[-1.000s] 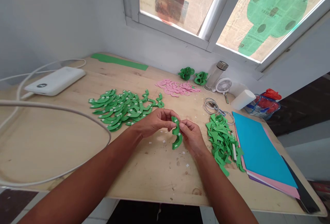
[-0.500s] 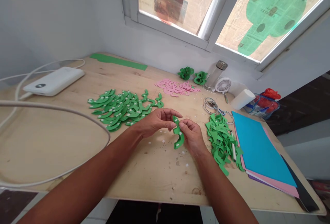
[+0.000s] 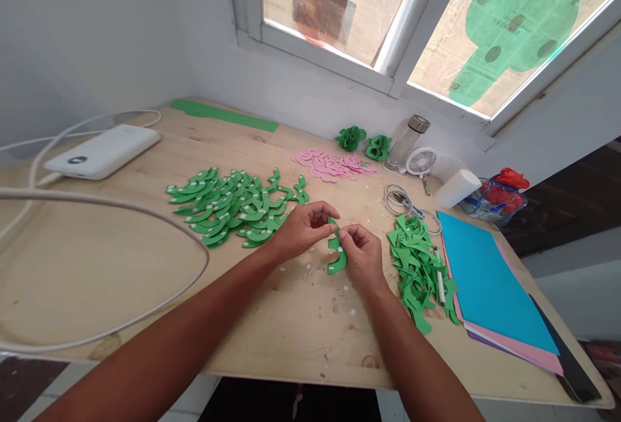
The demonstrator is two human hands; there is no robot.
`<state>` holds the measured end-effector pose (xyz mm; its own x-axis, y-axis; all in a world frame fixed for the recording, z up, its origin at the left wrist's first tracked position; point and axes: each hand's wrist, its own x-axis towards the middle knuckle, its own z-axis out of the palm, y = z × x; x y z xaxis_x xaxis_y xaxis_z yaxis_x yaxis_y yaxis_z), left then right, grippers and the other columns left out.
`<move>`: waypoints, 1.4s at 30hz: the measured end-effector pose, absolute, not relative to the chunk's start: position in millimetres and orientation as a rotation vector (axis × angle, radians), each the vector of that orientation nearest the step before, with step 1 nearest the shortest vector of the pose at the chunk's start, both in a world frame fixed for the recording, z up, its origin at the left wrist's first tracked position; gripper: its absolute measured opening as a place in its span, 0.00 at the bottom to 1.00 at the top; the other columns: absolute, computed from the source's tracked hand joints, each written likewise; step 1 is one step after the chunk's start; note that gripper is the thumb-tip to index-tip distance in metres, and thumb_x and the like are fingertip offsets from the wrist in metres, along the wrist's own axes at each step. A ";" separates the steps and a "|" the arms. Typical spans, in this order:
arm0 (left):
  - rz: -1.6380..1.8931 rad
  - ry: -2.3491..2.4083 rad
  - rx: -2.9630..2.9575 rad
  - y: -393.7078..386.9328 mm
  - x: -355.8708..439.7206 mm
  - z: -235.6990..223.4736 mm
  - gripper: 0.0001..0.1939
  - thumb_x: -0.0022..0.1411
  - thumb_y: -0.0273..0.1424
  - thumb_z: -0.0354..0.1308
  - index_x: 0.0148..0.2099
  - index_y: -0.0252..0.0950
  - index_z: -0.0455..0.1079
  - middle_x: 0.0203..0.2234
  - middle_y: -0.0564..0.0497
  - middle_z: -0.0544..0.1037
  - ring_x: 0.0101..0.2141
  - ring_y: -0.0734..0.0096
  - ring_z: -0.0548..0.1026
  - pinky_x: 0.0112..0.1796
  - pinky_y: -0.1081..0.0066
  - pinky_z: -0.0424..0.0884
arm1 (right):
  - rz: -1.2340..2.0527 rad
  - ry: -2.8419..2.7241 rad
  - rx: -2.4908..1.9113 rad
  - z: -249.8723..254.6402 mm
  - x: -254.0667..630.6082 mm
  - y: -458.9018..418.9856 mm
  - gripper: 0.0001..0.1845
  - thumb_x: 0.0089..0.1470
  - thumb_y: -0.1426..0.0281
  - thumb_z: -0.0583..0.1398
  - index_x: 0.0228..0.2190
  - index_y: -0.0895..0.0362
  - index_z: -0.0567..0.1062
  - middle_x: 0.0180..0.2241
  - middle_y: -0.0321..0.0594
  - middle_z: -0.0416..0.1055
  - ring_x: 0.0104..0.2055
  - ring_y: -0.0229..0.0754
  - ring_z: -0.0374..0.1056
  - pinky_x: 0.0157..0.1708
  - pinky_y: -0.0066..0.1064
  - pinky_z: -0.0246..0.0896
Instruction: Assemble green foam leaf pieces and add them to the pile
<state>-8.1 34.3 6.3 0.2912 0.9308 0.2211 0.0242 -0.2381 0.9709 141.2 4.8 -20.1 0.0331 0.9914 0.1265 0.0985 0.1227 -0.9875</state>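
Note:
Between my hands, above the wooden table [image 3: 272, 338], is a curved green paper cutout [image 3: 337, 261] with small white squares stuck on it. My left hand [image 3: 303, 231] pinches its upper end between thumb and fingers. My right hand [image 3: 361, 255] grips its right edge near the top, thumb and fingertips closed. The fingers cover part of the cutout's upper half. Just left of my left hand lies a heap of similar green cutouts [image 3: 230, 205], many bearing white squares. Right of my right hand is a pile of green paper scraps [image 3: 414, 266] with a white pen [image 3: 440, 279] on it.
Behind lie pink cutouts [image 3: 330, 166], two green paper balls [image 3: 351, 138], a bottle [image 3: 407, 142] and a small fan [image 3: 421, 161]. Scissors [image 3: 412, 208] and tape rings stand right of centre, blue sheets [image 3: 490, 273] farther right. A white power bank [image 3: 104, 151] and looping cable are left.
My left hand has shifted slightly right, and its fingers now cover more of the cutout's upper end. My right hand stays nearly in place, still holding the cutout.

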 end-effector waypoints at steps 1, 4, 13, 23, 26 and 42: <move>1.119 0.907 1.538 35.0 -8.6 5.8 0.08 0.49 0.31 0.60 0.33 0.33 0.69 0.16 0.59 0.62 0.19 0.80 0.61 0.21 0.78 0.58 | 1.034 -1.310 -1.211 -20.3 141.2 4.9 0.12 0.46 0.62 0.60 0.24 0.59 0.72 0.20 0.33 0.66 0.22 0.34 0.59 0.23 0.25 0.54; 1.107 0.878 1.483 36.0 -9.5 5.0 0.09 0.49 0.32 0.59 0.34 0.33 0.69 0.18 0.57 0.66 0.20 0.78 0.66 0.23 0.77 0.63 | 1.026 -1.314 -1.212 -21.3 141.4 5.5 0.12 0.46 0.62 0.60 0.24 0.59 0.72 0.20 0.33 0.66 0.22 0.34 0.58 0.22 0.25 0.54; 1.102 0.854 1.361 33.2 -11.5 10.7 0.08 0.51 0.31 0.58 0.33 0.33 0.71 0.19 0.53 0.72 0.22 0.74 0.71 0.26 0.74 0.69 | 1.016 -1.338 -1.227 -21.3 141.8 4.6 0.11 0.47 0.62 0.59 0.26 0.59 0.72 0.21 0.35 0.66 0.22 0.35 0.59 0.23 0.26 0.54; 1.136 0.832 1.338 33.3 -11.8 7.7 0.06 0.51 0.31 0.59 0.32 0.33 0.73 0.20 0.53 0.74 0.22 0.74 0.73 0.28 0.73 0.69 | 1.137 -1.244 -1.167 -21.3 140.9 5.6 0.11 0.46 0.63 0.61 0.25 0.58 0.72 0.20 0.33 0.66 0.21 0.34 0.60 0.22 0.26 0.54; 1.121 0.821 1.316 32.6 -12.7 9.7 0.07 0.50 0.32 0.60 0.32 0.33 0.73 0.20 0.53 0.74 0.22 0.74 0.73 0.28 0.73 0.69 | 1.153 -1.222 -1.162 -19.1 139.4 5.0 0.12 0.44 0.61 0.62 0.24 0.58 0.72 0.20 0.33 0.66 0.21 0.34 0.60 0.22 0.26 0.53; 0.977 0.884 1.238 36.8 -14.8 6.2 0.13 0.50 0.38 0.59 0.23 0.33 0.68 0.17 0.50 0.74 0.20 0.75 0.69 0.24 0.75 0.66 | 1.151 -1.212 -1.180 -17.6 137.4 4.3 0.13 0.43 0.60 0.62 0.22 0.59 0.71 0.19 0.33 0.66 0.20 0.33 0.58 0.21 0.26 0.52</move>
